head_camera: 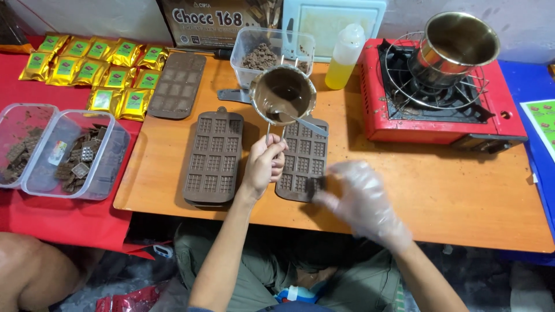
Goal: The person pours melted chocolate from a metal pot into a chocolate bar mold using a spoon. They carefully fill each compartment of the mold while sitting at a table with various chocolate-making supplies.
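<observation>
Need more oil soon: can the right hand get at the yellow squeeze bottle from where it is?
Probably yes: the right hand is at the mould, and bare tabletop leads to the squeeze bottle.

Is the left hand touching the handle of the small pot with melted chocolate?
Touching. The head view shows the left hand closed around the thin handle of the small pot, holding it above the brown mould.

One head-worn camera looks steeply down, close over the wooden table (439,190).
</observation>
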